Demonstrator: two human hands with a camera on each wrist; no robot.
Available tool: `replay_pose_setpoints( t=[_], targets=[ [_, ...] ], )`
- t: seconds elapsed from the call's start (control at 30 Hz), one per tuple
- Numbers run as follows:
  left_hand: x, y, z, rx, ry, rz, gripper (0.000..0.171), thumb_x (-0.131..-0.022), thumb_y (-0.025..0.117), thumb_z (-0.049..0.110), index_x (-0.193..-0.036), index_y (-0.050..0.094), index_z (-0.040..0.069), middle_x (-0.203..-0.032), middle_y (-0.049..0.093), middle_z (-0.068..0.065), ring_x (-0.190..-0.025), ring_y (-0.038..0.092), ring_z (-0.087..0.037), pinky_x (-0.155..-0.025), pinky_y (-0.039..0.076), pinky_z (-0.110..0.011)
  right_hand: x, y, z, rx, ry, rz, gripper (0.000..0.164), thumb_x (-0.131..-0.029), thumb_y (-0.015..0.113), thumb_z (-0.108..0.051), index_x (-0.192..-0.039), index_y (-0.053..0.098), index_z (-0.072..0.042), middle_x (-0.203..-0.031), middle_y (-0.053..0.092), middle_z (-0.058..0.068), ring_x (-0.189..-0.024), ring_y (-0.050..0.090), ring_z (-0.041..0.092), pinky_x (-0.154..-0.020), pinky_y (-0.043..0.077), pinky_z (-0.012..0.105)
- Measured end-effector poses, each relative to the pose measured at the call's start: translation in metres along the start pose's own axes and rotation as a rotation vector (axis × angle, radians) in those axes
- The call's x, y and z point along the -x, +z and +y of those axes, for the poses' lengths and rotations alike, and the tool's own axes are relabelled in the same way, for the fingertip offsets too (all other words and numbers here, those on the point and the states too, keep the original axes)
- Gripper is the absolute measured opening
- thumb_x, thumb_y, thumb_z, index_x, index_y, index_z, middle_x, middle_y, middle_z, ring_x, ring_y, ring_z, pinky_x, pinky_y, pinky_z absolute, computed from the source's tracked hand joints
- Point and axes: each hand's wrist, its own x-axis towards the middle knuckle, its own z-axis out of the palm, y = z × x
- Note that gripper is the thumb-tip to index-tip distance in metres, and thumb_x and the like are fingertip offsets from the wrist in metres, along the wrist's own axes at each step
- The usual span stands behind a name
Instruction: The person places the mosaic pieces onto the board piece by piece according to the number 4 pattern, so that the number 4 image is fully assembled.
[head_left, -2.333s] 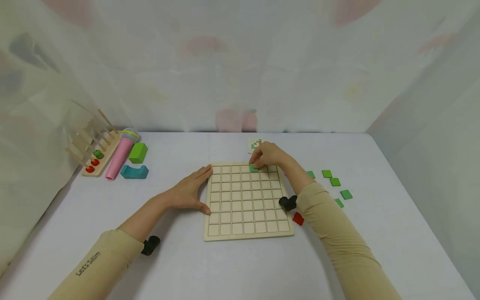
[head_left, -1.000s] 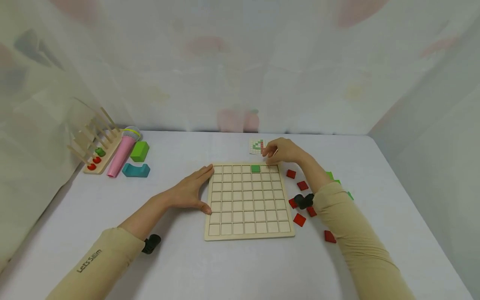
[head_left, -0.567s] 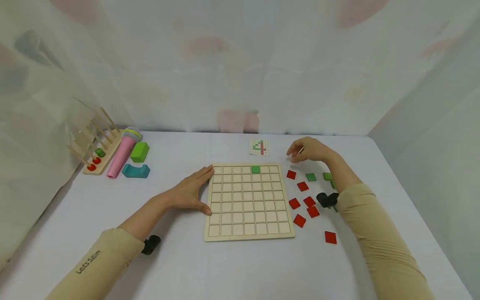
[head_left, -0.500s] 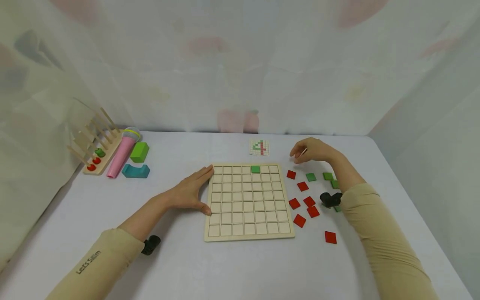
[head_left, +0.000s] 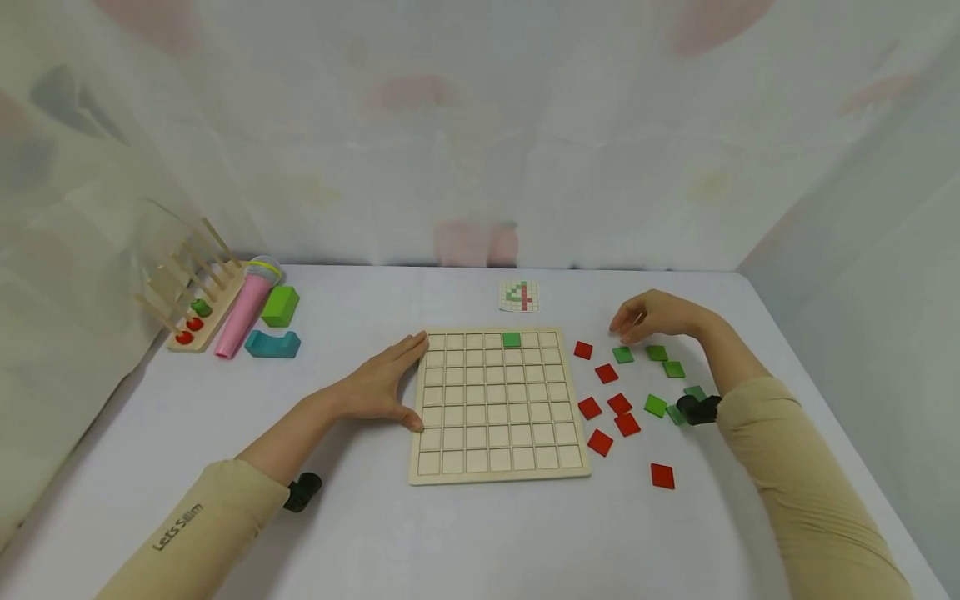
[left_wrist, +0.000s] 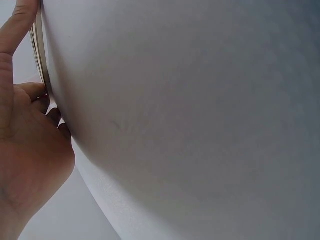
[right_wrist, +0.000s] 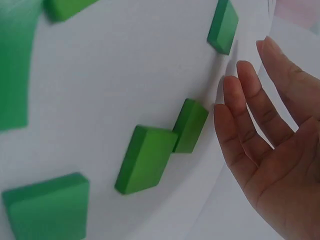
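Note:
A wooden grid board (head_left: pixel 487 477) lies mid-table in the head view, with one green tile (head_left: pixel 512 340) in its top row. My left hand (head_left: pixel 375 385) rests against the board's left edge, thumb and fingers spread; the left wrist view shows its fingers (left_wrist: pixel 34 91) touching the board's side. To the right of the board my right hand (head_left: pixel 660 317) hovers beside a loose green tile (head_left: pixel 622 355), just behind it. Its fingers are loosely bent and hold nothing in the right wrist view, where several green tiles (right_wrist: pixel 147 160) lie near them.
Several red tiles (head_left: pixel 600 442) and more green tiles (head_left: pixel 656 406) lie right of the board. Behind it is a small pattern card (head_left: pixel 519 296). At the left stand a pegged wooden stand (head_left: pixel 198 333), a pink toy microphone (head_left: pixel 243 312), a green block (head_left: pixel 281 307) and a teal block (head_left: pixel 272 344).
My right hand has left the green tile in the board's top row and moved right, past the pattern card, to the loose green tiles. The left hand has stayed at the board's edge.

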Motion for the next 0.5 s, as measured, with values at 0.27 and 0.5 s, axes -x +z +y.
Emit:
replay_pose_setpoints(
  t=[0.27, 0.5],
  targets=[
    [0.0, 0.0, 0.0, -0.005, 0.002, 0.001, 0.136, -0.058, 0.087, 0.061, -0.158, 0.015, 0.002, -0.168, 0.009, -0.015, -0.155, 0.011, -0.04, -0.124, 0.02, -0.059, 0.002, 0.004, 0.012, -0.062, -0.025, -0.045, 0.03, -0.083, 0.075, -0.015, -0.112, 0.069, -0.006, -0.112, 0.066, 0.013, -0.1, 0.056, 0.022, -0.084, 0.049, 0.028],
    [0.0, 0.001, -0.001, -0.01, 0.0, 0.003, 0.136, -0.057, 0.086, 0.061, -0.158, 0.015, 0.002, -0.168, 0.009, -0.015, -0.155, 0.012, -0.039, -0.124, 0.02, -0.058, 0.003, 0.009, 0.015, -0.123, -0.041, -0.071, 0.031, -0.082, 0.076, -0.009, -0.111, 0.067, -0.003, -0.103, 0.062, 0.012, -0.094, 0.05, 0.019, -0.078, 0.048, 0.025]
  ],
)
